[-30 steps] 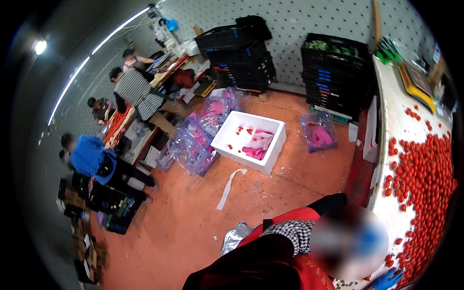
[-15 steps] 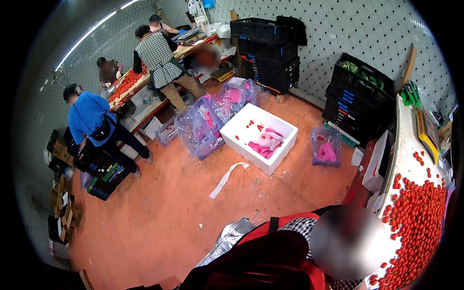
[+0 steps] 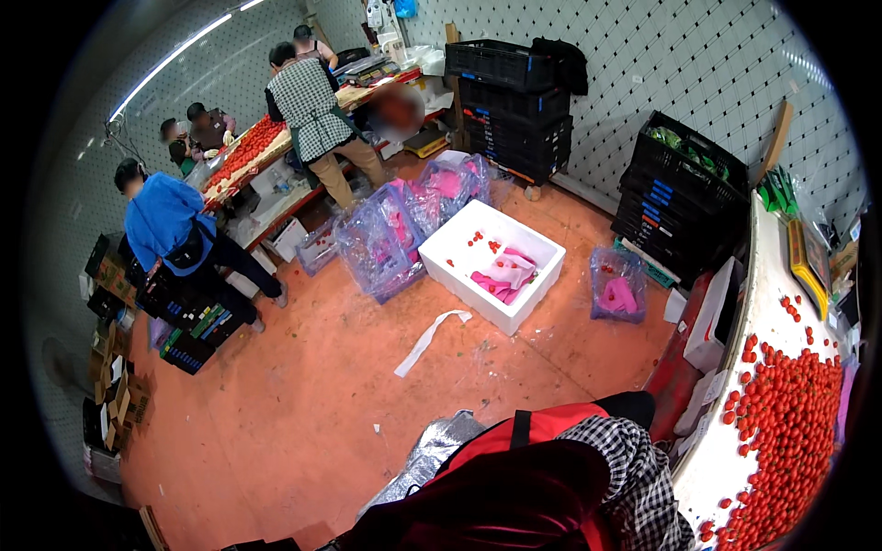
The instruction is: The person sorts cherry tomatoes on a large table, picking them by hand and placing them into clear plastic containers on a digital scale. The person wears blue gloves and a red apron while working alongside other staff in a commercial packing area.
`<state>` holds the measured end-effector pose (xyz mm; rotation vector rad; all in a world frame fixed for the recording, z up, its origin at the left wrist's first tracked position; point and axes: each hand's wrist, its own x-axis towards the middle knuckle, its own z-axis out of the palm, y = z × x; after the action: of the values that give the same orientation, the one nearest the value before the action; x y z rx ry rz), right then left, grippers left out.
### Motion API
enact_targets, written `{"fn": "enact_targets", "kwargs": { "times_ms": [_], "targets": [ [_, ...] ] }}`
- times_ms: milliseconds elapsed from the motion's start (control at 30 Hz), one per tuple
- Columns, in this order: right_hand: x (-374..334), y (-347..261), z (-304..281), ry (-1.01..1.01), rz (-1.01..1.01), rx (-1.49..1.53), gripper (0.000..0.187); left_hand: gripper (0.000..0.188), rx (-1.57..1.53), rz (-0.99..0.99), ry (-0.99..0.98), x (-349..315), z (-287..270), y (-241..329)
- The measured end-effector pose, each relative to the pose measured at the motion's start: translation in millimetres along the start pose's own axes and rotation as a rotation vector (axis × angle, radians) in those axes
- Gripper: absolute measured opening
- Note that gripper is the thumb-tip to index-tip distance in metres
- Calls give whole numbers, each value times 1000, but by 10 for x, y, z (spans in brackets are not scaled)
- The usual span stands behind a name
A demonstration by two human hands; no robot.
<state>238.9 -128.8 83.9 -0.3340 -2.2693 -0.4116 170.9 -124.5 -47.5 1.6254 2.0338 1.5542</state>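
Observation:
Neither of my hands shows. Along the lower edge lies dark red velvety cloth [image 3: 496, 491], with red cloth and a black-and-white checked fabric [image 3: 634, 468] beside it at the right. Nearest to this clothing is a long white table [image 3: 764, 285] along the right side. A spread heap of small red tomatoes [image 3: 790, 413] covers much of its near part. A few loose ones lie farther up, close to a yellow-edged scale [image 3: 807, 266]. Green packaging [image 3: 779, 191] sits at the table's far end.
A white foam box [image 3: 491, 296] with pink cloth and some tomatoes stands on the orange floor. Plastic-lined purple crates [image 3: 367, 262] and a smaller one [image 3: 617, 292] flank it. Black crates [image 3: 514, 115] are stacked by the wall. Several people, one in blue [image 3: 170, 220], work around another tomato table.
The view has shifted slightly. More checked fabric shows at the lower right. At the far table, another person's head has come into sight, and the person at the back has shifted posture.

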Motion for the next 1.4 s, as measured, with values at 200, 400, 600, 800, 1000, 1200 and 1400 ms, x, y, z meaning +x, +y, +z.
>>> {"fn": "enact_targets", "kwargs": {
  "times_ms": [200,400,600,800,1000,1200,1400],
  "targets": [
    [-180,571,309,-10,2,-18,31,37,-19,4,17,-57,-24,75],
    [-288,918,482,-18,2,-28,32,34,-33,14,41,-102,-112,211],
    [-353,1137,585,-36,4,-49,32,31,-54,33,77,-204,-210,375],
    [-406,1290,667,-78,34,-78,32,28,-96,108,114,-145,-334,599],
    [-453,1418,723,-109,65,-115,32,26,-174,295,175,51,-666,1180],
    [-503,1540,734,-139,79,-176,33,24,-268,547,221,220,-1051,1866],
    [-528,1653,718,-162,90,-243,33,22,-347,721,250,308,-1353,2343]
  ]
}}
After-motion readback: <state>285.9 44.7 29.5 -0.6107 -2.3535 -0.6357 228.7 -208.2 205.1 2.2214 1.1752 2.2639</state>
